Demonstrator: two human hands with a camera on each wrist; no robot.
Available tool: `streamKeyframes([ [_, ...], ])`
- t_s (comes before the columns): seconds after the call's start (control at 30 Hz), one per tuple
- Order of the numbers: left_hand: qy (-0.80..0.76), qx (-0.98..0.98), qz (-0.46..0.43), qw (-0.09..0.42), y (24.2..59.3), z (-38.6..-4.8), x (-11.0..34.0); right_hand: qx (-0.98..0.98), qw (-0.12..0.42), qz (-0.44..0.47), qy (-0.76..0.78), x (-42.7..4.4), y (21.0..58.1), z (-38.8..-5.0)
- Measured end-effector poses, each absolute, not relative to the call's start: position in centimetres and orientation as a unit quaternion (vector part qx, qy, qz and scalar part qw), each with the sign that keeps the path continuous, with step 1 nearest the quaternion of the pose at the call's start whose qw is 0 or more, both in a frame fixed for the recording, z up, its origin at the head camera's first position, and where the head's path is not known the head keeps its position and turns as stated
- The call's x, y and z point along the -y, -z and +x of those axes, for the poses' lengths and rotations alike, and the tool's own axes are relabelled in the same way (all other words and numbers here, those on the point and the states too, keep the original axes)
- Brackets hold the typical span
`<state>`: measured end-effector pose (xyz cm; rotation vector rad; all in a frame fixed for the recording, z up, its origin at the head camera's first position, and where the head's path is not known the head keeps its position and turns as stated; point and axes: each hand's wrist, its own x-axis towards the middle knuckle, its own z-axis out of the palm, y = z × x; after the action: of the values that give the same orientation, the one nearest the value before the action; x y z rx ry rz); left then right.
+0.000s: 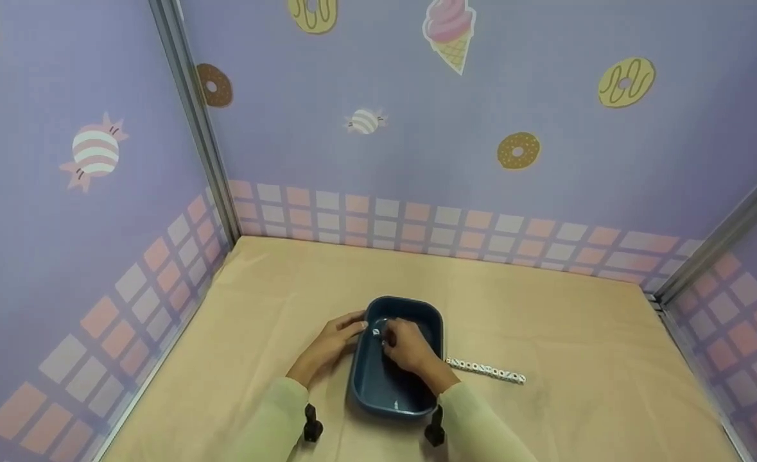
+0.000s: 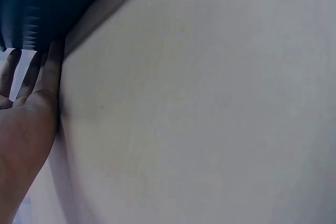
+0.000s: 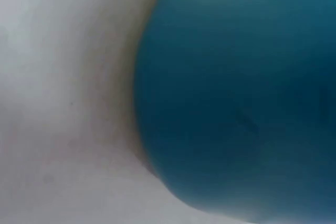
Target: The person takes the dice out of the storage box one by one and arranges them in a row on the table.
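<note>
A deep blue rectangular dish [image 1: 394,385] stands on the cloth before me. My left hand [image 1: 331,343] rests along its left side, thumb by the rim; in the left wrist view the fingers [image 2: 51,69] reach straight against the outer wall. Inside the dish, my right hand [image 1: 410,346] points down with bent fingers. Just left of those fingertips lies a small white die [image 1: 376,332] with dark marks. A white speck shows at the fingertips, too small to tell whether it is pinched. The right wrist view shows only the dish [image 3: 226,103] and cloth.
Right of the dish, a straight row of small white dice [image 1: 486,369] with coloured marks lies on the beige cloth [image 1: 564,327]. Purple printed panels [image 1: 417,160] enclose the table at the back and both sides, joined by metal posts [image 1: 198,122].
</note>
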<state>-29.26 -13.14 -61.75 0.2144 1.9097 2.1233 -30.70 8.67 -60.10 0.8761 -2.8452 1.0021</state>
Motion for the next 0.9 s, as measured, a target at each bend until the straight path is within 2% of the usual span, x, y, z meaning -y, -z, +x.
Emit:
streamKeyframes([
  [0.2, -0.732, -0.662, 0.073, 0.146, 62.0, -29.3, 13.3, 0.895, 0.03, 0.291, -0.337, -8.7, 59.5, -30.5],
  [0.4, -0.733, -0.66, 0.07, 0.149, 62.0, -29.2, 13.5, 0.86, 0.03, 0.322, -0.394, -11.1, 56.1, -30.4],
  [0.63, -0.728, -0.667, 0.077, 0.14, 62.1, -28.9, 13.7, 0.855, 0.02, 0.349, -0.382, -17.6, 52.5, -30.4],
  [0.9, -0.731, -0.663, 0.079, 0.139, 61.9, -29.3, 13.4, 0.884, 0.038, 0.295, -0.361, -26.7, 52.8, -28.9],
])
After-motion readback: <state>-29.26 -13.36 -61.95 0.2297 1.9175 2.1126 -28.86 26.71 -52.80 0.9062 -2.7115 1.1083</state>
